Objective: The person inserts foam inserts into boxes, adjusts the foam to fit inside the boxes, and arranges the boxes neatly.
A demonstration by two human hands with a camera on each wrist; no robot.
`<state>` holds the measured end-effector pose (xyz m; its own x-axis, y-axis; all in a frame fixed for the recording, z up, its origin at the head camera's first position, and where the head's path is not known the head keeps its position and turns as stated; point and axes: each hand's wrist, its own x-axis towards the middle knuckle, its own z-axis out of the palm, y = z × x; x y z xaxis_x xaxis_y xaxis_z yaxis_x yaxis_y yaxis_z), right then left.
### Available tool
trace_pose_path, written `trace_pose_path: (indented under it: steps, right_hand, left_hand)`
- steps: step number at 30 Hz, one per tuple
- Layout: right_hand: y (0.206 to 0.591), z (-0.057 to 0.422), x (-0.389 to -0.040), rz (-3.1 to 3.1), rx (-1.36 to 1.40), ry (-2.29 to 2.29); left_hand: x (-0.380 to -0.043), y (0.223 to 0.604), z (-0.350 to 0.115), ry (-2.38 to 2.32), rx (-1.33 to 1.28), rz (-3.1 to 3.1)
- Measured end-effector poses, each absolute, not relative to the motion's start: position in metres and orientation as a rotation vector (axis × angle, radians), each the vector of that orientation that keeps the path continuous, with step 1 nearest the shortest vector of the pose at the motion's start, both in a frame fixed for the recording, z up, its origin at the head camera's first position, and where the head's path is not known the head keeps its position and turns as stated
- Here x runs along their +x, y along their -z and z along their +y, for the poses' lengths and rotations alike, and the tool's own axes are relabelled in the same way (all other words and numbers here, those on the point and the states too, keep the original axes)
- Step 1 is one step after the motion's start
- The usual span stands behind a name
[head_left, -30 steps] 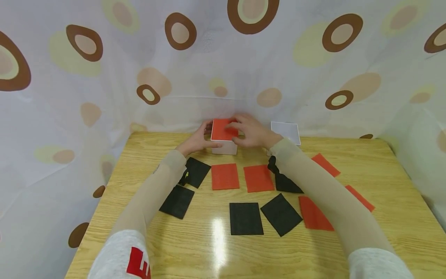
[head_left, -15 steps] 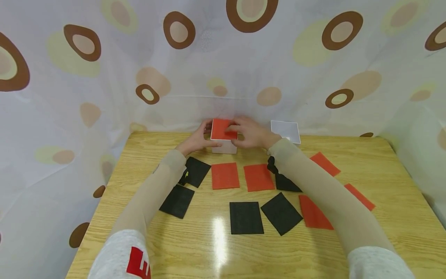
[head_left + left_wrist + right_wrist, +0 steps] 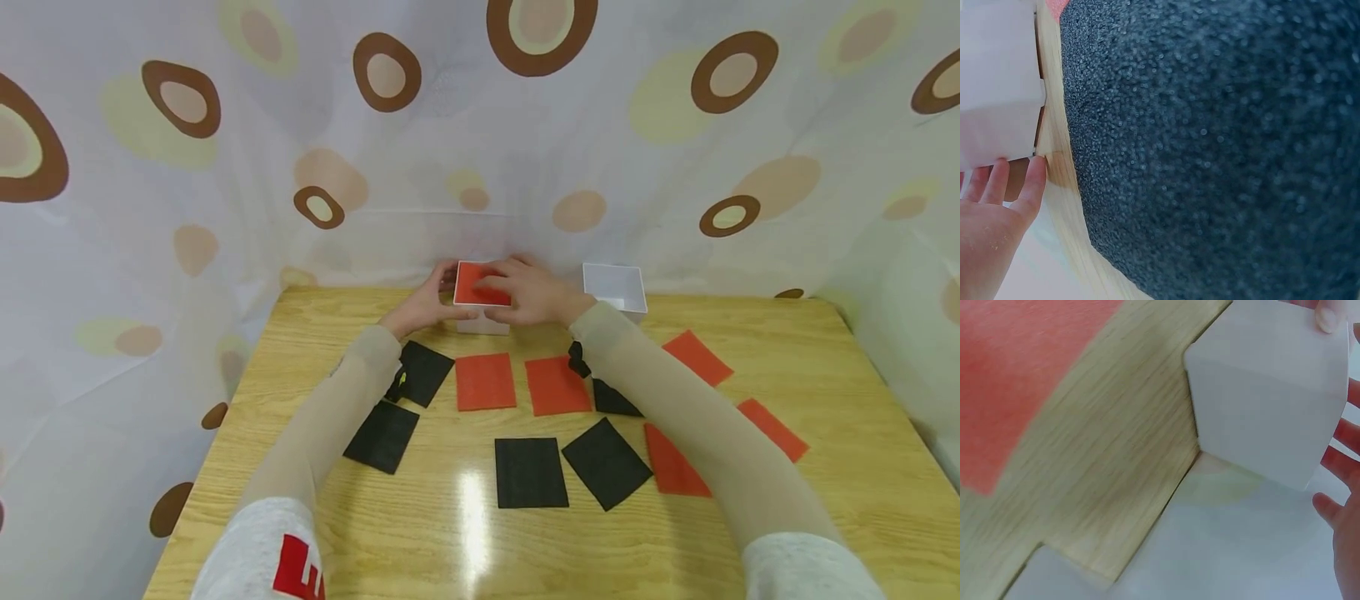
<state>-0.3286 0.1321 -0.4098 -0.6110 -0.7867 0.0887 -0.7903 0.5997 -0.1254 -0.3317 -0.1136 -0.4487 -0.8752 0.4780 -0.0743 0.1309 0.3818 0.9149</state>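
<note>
Near the table's back edge stands a white box (image 3: 483,323) with a red square sheet (image 3: 472,279) lying inside its top. My left hand (image 3: 420,307) grips the box's left side, thumb on the front face and fingers round the far side. In the left wrist view, the fingertips touch the box (image 3: 997,75). Over the box, my right hand (image 3: 536,293) reaches in from the right, its fingers resting on the red sheet and its thumb near the front rim. The right wrist view has these fingers spread beside the box (image 3: 1272,394).
A second white box (image 3: 628,283) stands to the right, partly behind the right forearm. Several red squares (image 3: 486,382) and black squares (image 3: 531,472) lie flat on the wooden table (image 3: 420,533). A patterned curtain (image 3: 465,150) closes off the back and sides.
My right hand has shifted slightly left and lower over the box. The red sheet sits a little deeper, with more of the white rim showing. The left hand keeps its hold.
</note>
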Motion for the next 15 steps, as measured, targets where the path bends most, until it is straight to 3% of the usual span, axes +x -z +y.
trace_pose_path:
  steps: [15]
  right_hand:
    - [0.412, 0.112, -0.326, -2.891, 1.335, -0.001]
  left_hand:
    - [-0.334, 0.45, -0.112, -1.509, 0.589, 2.33]
